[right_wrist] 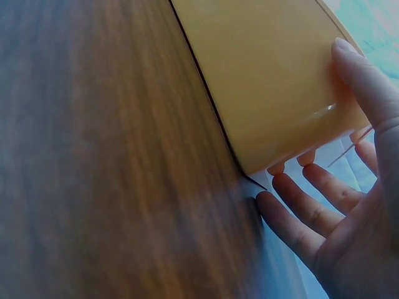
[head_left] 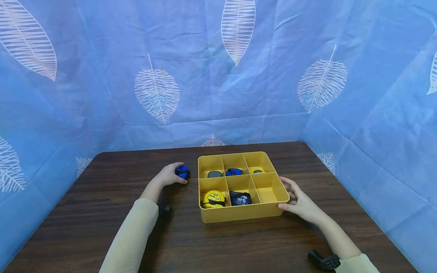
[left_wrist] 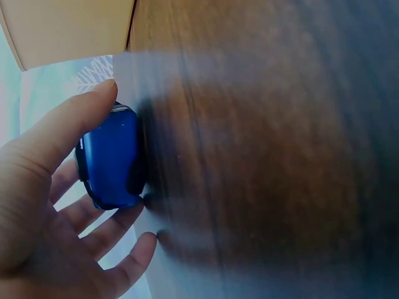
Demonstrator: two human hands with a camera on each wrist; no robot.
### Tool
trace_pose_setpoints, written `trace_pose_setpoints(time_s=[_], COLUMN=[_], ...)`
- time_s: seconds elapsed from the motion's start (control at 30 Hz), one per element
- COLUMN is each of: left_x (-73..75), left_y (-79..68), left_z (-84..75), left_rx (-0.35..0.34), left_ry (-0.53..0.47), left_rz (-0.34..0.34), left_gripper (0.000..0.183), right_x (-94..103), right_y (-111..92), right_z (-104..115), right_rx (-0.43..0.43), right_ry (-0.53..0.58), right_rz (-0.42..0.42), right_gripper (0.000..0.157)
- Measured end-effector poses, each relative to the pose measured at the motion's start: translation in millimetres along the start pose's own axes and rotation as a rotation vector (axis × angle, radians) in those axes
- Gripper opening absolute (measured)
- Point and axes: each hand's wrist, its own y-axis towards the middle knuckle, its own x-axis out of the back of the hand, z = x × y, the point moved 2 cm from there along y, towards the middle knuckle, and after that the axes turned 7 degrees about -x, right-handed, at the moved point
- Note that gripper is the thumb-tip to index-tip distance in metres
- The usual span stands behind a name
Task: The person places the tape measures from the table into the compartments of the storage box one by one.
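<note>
At the left of the box, my left hand holds a blue tape measure between thumb and fingers. In the left wrist view the blue tape measure is low against the table, its far side hidden. My right hand grips the front right corner of a yellow divided box, thumb on the front wall, other fingers along the right side. Inside the box, the back row holds a grey item, a blue tape measure and a yellow one. A yellow tape measure and a dark one lie in front.
The box stands on a dark wooden table. Blue cloth with white leaf prints hangs behind and at both sides. A black wrist device is on the right wrist, and a dark one shows by the left.
</note>
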Motion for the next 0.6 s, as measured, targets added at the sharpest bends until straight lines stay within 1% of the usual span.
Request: trace_pose_setpoints(time_s=[0.33, 0.5, 0.6], left_x=[-0.6, -1.3, -1.4], left_y=[-0.2, 0.1, 1.1], left_z=[5.6, 10.0, 13.9], left_rx=[-0.024, -0.008, 0.003], left_ry=[-0.01, -0.02, -0.042], left_rz=[-0.001, -0.012, -0.032], left_gripper=[0.082, 0.084, 0.082], right_x=[0.2, 0.1, 0.1], right_y=[0, 0, -1], right_z=[1, 2, 1], right_rx=[0.003, -0.001, 0.001], right_ry=[-0.002, -0.005, -0.004], right_rz=[0.0, -0.001, 0.0], right_gripper=[0.081, 0.081, 0.082])
